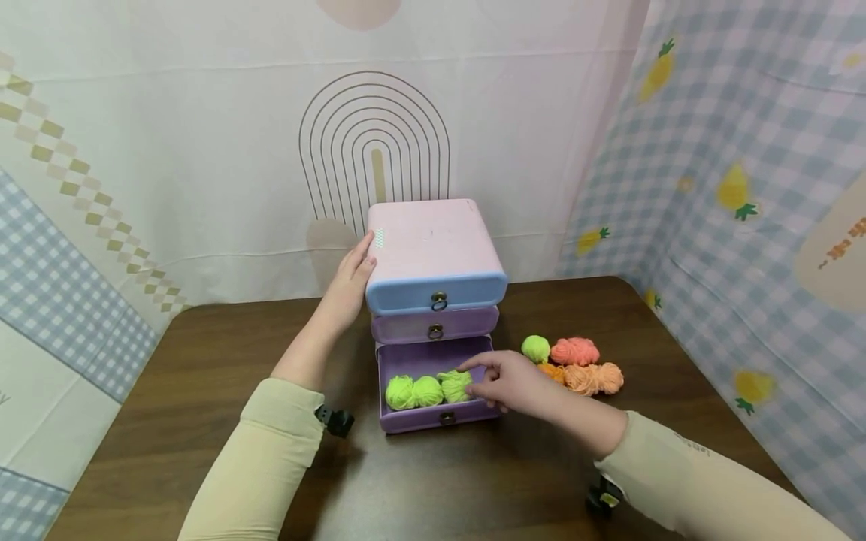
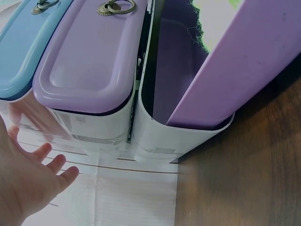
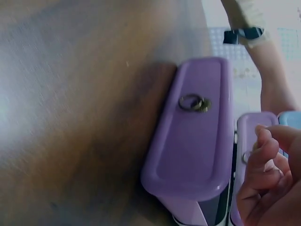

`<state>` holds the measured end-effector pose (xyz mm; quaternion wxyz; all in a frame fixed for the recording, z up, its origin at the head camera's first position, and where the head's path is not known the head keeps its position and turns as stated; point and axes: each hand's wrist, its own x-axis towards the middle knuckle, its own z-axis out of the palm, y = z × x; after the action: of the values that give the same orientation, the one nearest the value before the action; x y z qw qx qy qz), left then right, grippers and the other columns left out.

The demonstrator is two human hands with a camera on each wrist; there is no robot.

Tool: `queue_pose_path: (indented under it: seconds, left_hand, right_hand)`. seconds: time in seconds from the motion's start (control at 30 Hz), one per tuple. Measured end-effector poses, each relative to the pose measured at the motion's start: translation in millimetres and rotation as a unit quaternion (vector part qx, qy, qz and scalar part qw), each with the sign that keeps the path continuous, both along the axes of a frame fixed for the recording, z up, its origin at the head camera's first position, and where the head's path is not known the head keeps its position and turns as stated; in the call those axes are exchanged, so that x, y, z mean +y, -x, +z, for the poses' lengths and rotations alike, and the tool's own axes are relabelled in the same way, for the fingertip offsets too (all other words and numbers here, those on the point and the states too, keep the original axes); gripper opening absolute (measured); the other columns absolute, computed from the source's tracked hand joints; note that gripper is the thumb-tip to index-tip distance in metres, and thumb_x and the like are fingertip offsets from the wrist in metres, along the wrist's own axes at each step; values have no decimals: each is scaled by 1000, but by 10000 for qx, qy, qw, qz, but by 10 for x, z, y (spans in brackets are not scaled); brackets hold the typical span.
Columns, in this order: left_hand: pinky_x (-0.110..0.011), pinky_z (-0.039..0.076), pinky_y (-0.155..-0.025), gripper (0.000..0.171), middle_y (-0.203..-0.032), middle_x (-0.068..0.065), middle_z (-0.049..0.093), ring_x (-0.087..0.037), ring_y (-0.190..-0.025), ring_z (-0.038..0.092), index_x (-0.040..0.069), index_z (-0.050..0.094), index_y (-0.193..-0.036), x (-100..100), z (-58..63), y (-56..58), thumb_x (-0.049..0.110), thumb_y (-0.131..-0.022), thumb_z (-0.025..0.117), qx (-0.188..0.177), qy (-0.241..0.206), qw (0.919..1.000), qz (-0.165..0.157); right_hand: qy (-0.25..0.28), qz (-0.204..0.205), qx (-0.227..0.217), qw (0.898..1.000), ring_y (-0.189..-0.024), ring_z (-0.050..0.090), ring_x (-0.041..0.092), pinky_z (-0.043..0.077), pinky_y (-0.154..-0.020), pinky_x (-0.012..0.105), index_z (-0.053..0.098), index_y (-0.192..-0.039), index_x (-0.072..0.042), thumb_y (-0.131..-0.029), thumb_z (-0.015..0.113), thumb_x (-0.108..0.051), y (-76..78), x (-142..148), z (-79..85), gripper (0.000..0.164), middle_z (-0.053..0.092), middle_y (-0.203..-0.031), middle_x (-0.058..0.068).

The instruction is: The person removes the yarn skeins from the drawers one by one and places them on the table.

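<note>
A small cabinet [image 1: 429,240] with a pink top, a blue top drawer [image 1: 406,297] and purple lower drawers stands on the table. The bottom drawer [image 1: 411,421] is pulled out, with three bright green yarn balls [image 1: 428,391] in a row along its front. My left hand [image 1: 345,289] rests against the cabinet's left side, fingers extended. Over the right end of that drawer is my right hand [image 1: 510,382], its index finger and thumb apart beside the rightmost green yarn ball [image 1: 455,386], nothing visibly held. In the right wrist view the fingers [image 3: 263,181] look partly bent.
On the table [image 1: 271,466], right of the cabinet, lie another green yarn ball [image 1: 536,349], a coral yarn skein [image 1: 575,351], a partly hidden orange yarn ball [image 1: 552,372] and peach yarn [image 1: 595,379]. Patterned cloth [image 1: 223,150] hangs behind and at the sides.
</note>
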<state>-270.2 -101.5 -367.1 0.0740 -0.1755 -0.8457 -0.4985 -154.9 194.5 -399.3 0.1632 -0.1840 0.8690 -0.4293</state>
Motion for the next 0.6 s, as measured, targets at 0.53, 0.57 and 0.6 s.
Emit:
queue_pose_path:
  seconds: [0.53,0.57,0.6]
  left_hand:
    - [-59,16,-116,58,-163,-11,17,-34,-148,16,33,19,-159,-2,-19,21,50,-105,29,-94,70,9999,-31]
    - [-59,16,-116,58,-163,-11,17,-33,-148,16,33,19,-159,-5,-17,22,50,-105,29,-89,56,9999,-23]
    - [-59,16,-116,58,-163,-11,17,-33,-148,16,32,19,-159,-8,-14,23,50,-105,29,-74,51,10000,-25]
  right_hand:
    - [-942,236,-173,9951,-44,50,13,42,-44,29,70,-122,-16,-92,72,-20,248,-63,-53,30,61,-56,5]
    - [-994,262,-211,9945,-44,50,13,41,-44,29,70,-122,-16,-92,72,-19,265,-76,-50,31,61,-56,4]
    - [-1056,298,-229,9937,-44,50,13,41,-44,29,69,-123,-15,-92,72,-19,281,-91,-45,32,61,-56,4]
